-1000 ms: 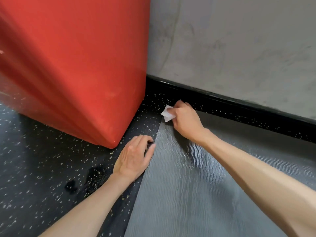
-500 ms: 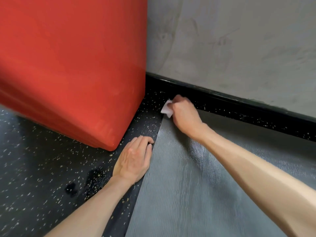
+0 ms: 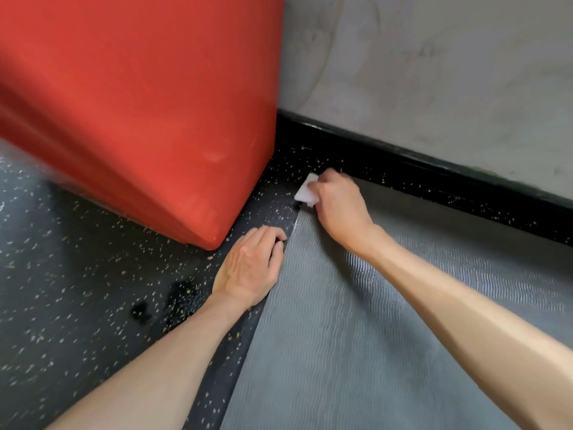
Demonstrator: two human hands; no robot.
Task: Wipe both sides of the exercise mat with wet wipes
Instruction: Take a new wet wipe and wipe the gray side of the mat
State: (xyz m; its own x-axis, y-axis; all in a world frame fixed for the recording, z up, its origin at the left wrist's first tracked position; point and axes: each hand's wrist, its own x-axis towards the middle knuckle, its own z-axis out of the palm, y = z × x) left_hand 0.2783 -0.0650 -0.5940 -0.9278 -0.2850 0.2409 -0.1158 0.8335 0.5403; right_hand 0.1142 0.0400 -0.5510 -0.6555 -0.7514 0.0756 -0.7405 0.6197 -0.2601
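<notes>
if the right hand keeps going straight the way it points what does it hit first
The right hand and wipe, past the mat corner, cross bare speckled floor, then probably meet the red pad; depth is unclear, so it could be the black baseboard.

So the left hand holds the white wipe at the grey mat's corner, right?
No. The head view shows the right hand holding the white wipe at the corner of the grey mat; the left hand rests at its edge.
</notes>
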